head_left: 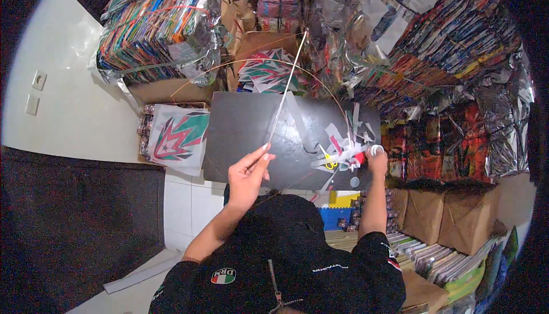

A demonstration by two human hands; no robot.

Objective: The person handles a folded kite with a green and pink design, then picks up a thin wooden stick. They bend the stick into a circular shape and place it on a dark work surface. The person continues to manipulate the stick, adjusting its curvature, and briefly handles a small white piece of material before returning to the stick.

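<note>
The worktop (240, 142) stands before the person, a rod (289, 88) slanting above it from the left fingers (255, 153) toward the far side. Scraps (343, 152) lie on its right part, scissors (330, 164) at their left; by the right edge, the right fingers (378, 160) hold a round object (375, 150). Left of the worktop lies a sheet (177, 142); behind stand left bundles (166, 28) and right bundles (412, 51).

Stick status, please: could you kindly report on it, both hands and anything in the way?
Left hand pinching stick. Right hand holding white roll. Stick slanting away over table. Scissors and scraps left of roll.
</note>
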